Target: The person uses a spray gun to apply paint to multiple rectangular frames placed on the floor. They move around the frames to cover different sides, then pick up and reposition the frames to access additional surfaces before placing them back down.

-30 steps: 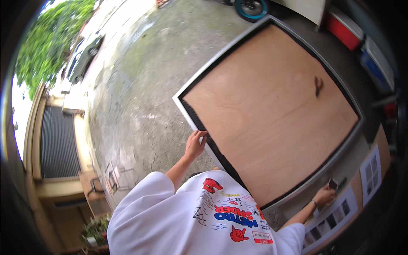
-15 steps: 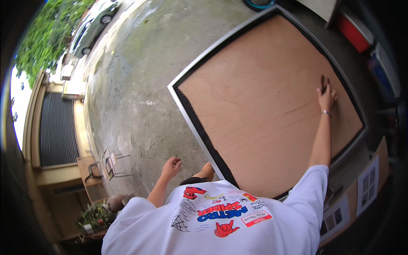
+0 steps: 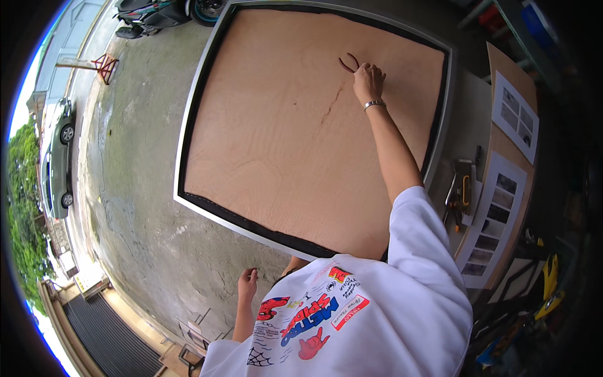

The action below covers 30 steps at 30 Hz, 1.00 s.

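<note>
A large board (image 3: 270,144) with a wood-grain face lies in front of me, edged by black strips and a silver frame. Over its far right part, my right hand (image 3: 369,83) is closed around a pair of pliers (image 3: 347,65); two dark reddish handles stick out past the fingers, spread apart, and the pliers' head is hidden in the hand. A bracelet circles that wrist. My left hand (image 3: 247,284) hangs low beside the board's near edge, fingers loosely curled, with nothing visible in it.
Hand tools (image 3: 461,191) lie on a surface right of the board, by a brown panel (image 3: 502,63) bearing printed sheets. A motorcycle (image 3: 154,14) stands beyond the board. Concrete ground (image 3: 132,163) stretches left toward a green car (image 3: 59,157) and a roller shutter (image 3: 113,333).
My view has turned rightward, so the board appears further left and the tools come into sight. My right hand, still holding the pliers, is now nearer the board's far edge. My left hand stays low.
</note>
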Tool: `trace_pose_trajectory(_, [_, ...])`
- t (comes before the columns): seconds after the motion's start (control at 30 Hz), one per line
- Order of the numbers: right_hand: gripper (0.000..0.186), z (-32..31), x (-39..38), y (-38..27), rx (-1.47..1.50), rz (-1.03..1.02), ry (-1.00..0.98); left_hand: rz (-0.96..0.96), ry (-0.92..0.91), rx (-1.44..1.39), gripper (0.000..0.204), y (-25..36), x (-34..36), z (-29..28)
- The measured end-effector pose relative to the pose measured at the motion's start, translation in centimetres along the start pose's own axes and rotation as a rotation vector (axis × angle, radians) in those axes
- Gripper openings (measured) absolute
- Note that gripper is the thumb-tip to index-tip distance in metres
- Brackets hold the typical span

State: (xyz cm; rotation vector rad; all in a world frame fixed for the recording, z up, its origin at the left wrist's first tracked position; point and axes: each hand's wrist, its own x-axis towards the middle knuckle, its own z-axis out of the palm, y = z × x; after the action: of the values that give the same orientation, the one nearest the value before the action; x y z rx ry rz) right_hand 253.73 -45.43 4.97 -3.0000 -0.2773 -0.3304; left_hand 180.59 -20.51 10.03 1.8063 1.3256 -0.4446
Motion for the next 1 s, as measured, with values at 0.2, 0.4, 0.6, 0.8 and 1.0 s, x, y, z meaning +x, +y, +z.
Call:
trace_pose_trajectory(0.2, [0.014, -9.3, -14.9, 13.0, 0.154, 0.369, 0.113, -0.065, -0.114, -0.293, 0.054, 2.8, 5.8, 0.7])
trace_pose_trajectory(0.4, [0.024, -12.6, -29.4, 27.0, -0.173, 0.614, 0.047, -0.024, -0.075, -0.630, 0.073, 5.6, 13.8, -0.5])
trace_pose_trajectory(0.6, [0.035, -17.9, -38.1, 19.5, 0.091, 0.653, 0.056, -0.001, 0.006, -0.806, 0.077, 6.7, 19.2, -4.2])
trace_pose_trajectory(0.8, [0.063, -17.6, -48.6, 9.3, 0.236, 0.847, -0.284, 0.049, 0.017, -0.977, 0.083, 7.9, 24.1, -9.2])
trace_pose_trajectory(1.0, [0.069, -15.1, -51.5, 11.1, 0.355, 0.846, -0.279, -0.017, -0.057, -0.897, 0.088, 8.3, 27.2, -10.3])
